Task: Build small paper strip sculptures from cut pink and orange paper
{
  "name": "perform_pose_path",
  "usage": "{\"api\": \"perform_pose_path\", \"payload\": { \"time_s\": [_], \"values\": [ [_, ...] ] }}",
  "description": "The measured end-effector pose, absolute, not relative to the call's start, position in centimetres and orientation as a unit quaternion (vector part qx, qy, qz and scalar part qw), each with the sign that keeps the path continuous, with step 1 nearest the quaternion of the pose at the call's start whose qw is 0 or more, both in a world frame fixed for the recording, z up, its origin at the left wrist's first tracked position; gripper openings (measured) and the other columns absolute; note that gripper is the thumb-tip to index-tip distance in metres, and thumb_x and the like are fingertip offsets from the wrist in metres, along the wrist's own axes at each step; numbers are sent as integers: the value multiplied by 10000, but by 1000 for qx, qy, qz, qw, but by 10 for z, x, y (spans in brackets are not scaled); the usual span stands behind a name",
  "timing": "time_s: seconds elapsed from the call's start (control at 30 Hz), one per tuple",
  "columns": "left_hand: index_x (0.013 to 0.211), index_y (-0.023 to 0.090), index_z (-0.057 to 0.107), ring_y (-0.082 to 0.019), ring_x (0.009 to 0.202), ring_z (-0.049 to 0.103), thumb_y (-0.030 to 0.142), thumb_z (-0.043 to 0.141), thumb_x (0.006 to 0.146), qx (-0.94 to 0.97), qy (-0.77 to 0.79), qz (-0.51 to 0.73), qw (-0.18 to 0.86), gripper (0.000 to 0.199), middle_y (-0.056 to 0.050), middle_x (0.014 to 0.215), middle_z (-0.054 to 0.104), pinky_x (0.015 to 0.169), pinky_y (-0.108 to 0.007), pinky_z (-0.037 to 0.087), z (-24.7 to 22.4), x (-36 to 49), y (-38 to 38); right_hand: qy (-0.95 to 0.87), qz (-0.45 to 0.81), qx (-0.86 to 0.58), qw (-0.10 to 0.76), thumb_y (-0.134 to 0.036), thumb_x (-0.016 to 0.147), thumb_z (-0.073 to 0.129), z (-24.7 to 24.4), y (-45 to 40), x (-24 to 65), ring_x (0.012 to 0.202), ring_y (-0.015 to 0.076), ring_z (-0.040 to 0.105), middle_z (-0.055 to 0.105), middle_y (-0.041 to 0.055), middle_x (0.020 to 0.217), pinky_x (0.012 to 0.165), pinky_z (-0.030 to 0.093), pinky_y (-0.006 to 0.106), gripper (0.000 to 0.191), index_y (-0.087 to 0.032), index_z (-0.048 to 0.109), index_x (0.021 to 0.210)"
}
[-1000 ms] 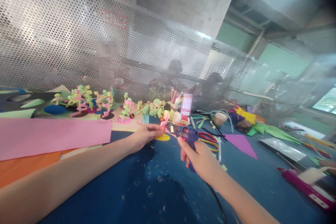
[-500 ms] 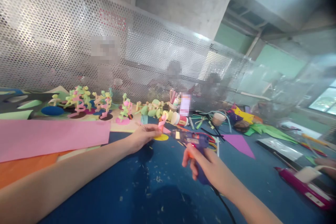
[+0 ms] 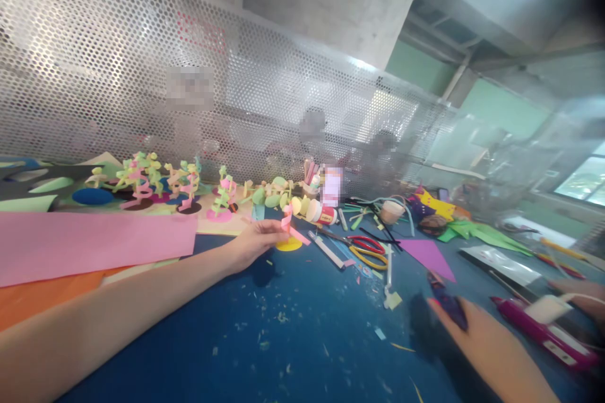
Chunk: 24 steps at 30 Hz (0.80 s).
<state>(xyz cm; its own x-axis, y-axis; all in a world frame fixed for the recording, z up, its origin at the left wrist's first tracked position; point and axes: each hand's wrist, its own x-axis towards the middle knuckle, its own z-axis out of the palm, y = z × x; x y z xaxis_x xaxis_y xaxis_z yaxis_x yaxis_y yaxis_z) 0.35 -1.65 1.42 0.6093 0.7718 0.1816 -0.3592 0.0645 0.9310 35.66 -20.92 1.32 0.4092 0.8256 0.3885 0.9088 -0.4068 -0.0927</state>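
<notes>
1. Fingers [image 3: 276, 232] of the left hand [image 3: 250, 247] pinch a pink paper curl [image 3: 286, 219] upright over the yellow disc [image 3: 290, 245] on the blue table [image 3: 246, 346].
2. Over there, the right hand [image 3: 484, 337] wraps around a blurred glue gun [image 3: 450, 307], near the magenta power strip [image 3: 543, 332].
3. Scissors [image 3: 367, 249] lie between the two hands.

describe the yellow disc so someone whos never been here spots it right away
Over the blue table, find the left hand, near the middle of the picture. Right by its fingers is a flat yellow disc with a curled pink strip rising above it. Unlike the pink disc and blue disc farther left, it is bright yellow and beside a hand.
</notes>
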Motion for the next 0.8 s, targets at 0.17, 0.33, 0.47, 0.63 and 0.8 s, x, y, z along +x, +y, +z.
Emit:
{"api": "perform_pose_path", "payload": {
  "time_s": [0.17, 0.33, 0.47, 0.63, 0.8],
  "values": [
    [837, 129, 652, -210, 905, 621, 235, 756, 609, 570, 198, 398, 691, 272, -88, 897, 691, 867, -348, 425, 10, 6, -15, -569, -81, -808, 126, -601, 686, 430, -12, -209, 376, 869, 300, 612, 615, 157, 917, 792, 463, 397, 519, -158, 543, 932],
    [879, 133, 638, -167, 819, 631, 211, 772, 579, 565, 222, 407, 683, 337, -71, 864, 685, 806, -306, 448, 7, 7, -13, -578, -82, -804, 108, -586, 629, 528, 11, -212, 377, 965, 328, 580, 622, 175, 1029, 860, 421, 410, 548, -181, 551, 998],
    [865, 143, 639, -137, 769, 622, 210, 770, 580, 573, 222, 404, 677, 321, -37, 807, 676, 757, -260, 454, 4, 7, -9, -566, -104, -810, 111, -534, 749, 428, 44, -179, 343, 896, 294, 599, 653, 145, 955, 808, 424, 394, 418, -172, 576, 897],
    [896, 152, 640, -134, 751, 623, 217, 762, 594, 582, 225, 397, 673, 333, -29, 794, 678, 731, -244, 462, 0, 7, -6, -563, -17, -826, 38, -498, 755, 469, 53, -117, 324, 667, 259, 630, 651, 95, 592, 624, 433, 333, 391, -190, 574, 538],
    [887, 147, 639, -139, 764, 627, 212, 744, 625, 588, 205, 389, 679, 289, -47, 815, 683, 755, -254, 462, 1, 7, -6, -542, 16, -840, 33, -339, 672, 622, 56, -87, 337, 454, 190, 577, 566, 45, 418, 461, 383, 269, 349, -181, 499, 386]
  ]
}}
